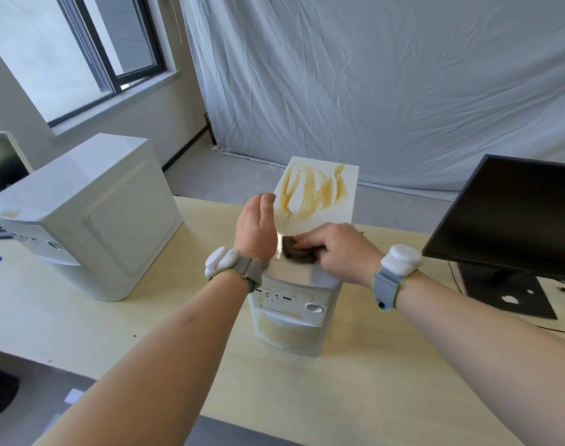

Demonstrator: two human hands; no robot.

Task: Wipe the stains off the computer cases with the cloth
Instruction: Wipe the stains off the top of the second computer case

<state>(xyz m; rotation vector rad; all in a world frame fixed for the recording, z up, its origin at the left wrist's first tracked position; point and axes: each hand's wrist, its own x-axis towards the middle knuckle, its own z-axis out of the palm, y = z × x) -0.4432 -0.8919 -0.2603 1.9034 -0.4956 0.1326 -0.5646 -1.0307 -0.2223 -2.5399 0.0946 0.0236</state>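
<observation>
Tall white metal computer case [310,284] upright on pale wood counter [114,323], long top pointing away, yellow-brown stains [313,191] at far end, right hand [336,249] pinching dark grey cloth [295,252] on near end, left hand [258,226] flat, fingers straight, against left edge, second white case [91,217] lying well apart at left

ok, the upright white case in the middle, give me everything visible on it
The white upright tower computer case stands on the pale wooden desk, front panel towards the camera, with ports and a round button. Yellow-brown streaks cover the far half of its glossy top; the near half looks clean. A faint yellowish patch marks the lower front. The left hand rests against its left top edge, and the right hand presses a dark grey crumpled cloth onto the top.
</observation>
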